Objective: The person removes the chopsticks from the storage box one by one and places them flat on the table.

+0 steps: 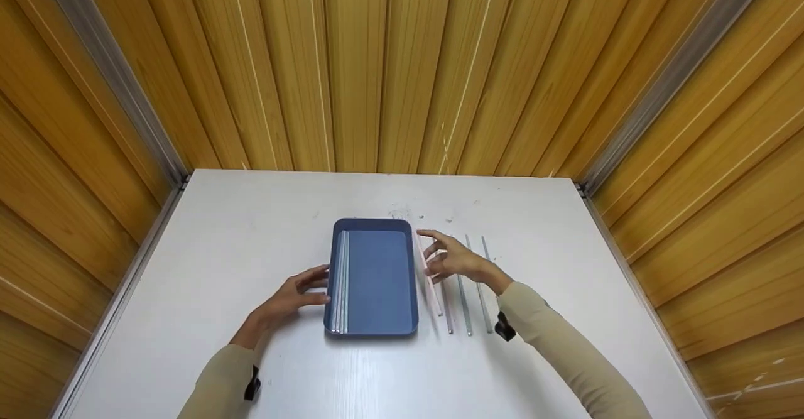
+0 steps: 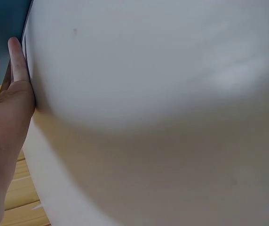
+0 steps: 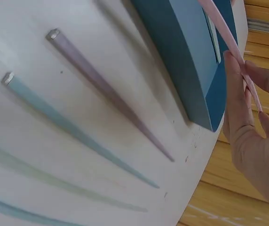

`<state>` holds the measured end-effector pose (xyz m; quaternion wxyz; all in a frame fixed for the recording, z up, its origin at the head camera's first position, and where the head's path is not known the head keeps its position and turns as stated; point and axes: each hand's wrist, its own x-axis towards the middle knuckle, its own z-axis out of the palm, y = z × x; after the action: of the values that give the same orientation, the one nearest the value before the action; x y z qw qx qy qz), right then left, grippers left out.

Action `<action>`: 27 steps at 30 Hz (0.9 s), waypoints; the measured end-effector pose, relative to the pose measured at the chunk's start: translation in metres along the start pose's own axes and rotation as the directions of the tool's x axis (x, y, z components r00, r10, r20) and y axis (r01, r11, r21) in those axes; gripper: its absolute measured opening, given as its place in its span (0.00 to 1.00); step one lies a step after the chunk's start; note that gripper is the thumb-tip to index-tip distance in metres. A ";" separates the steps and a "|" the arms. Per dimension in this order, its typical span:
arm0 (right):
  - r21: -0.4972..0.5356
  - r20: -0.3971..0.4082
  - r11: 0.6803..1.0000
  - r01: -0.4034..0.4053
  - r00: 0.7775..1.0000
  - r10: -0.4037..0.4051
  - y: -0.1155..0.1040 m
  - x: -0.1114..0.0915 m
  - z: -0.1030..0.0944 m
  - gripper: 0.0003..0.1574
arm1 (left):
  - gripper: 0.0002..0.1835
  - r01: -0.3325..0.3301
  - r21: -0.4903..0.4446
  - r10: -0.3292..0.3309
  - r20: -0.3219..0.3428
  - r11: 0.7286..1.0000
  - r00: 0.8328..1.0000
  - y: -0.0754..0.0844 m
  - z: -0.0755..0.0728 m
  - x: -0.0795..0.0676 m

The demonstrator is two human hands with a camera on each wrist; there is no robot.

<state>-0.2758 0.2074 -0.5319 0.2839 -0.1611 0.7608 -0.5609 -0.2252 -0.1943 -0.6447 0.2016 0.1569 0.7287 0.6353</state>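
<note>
My right hand (image 1: 461, 261) pinches a pink chopstick (image 1: 433, 296) between thumb and fingers, just beyond the tray's right wall. In the right wrist view, the pink chopstick (image 3: 223, 29) slants above the tray rim. The blue rectangular tray (image 1: 380, 281) has several pale chopsticks (image 1: 342, 281) lying lengthwise along its left side. Against the tray's left wall rests my left hand (image 1: 289, 299), fingers extended. From the left wrist, the fingers (image 2: 18, 61) lie along the tray's side.
Right of the tray, several loose chopsticks lie roughly parallel on the white table (image 1: 276, 218). Among them are a lilac chopstick (image 3: 106, 92) and a light blue chopstick (image 3: 78, 132), both with silver ends. Wood-patterned walls (image 1: 352, 67) border the table's back and sides.
</note>
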 end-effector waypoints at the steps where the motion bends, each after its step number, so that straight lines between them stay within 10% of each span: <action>1: -0.002 -0.008 1.000 0.001 1.000 -0.001 0.003 -0.005 -0.006 0.56 | 0.42 0.000 -0.001 0.000 0.000 1.000 1.000 0.000 0.000 0.000; 15: -0.049 -0.117 0.995 -0.090 0.990 0.084 0.037 -0.062 -0.085 0.54 | 0.41 -0.010 -0.023 0.010 0.008 1.000 1.000 -0.002 0.001 0.000; 27: -0.057 -0.134 0.980 -0.190 0.974 0.181 0.066 -0.087 -0.112 0.54 | 0.41 0.002 -0.013 -0.002 0.005 1.000 1.000 -0.001 0.001 -0.001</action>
<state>-0.2711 0.3624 -0.5495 0.2798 -0.0628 0.8082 -0.5144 -0.2242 -0.1943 -0.6458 0.2049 0.1563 0.7243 0.6395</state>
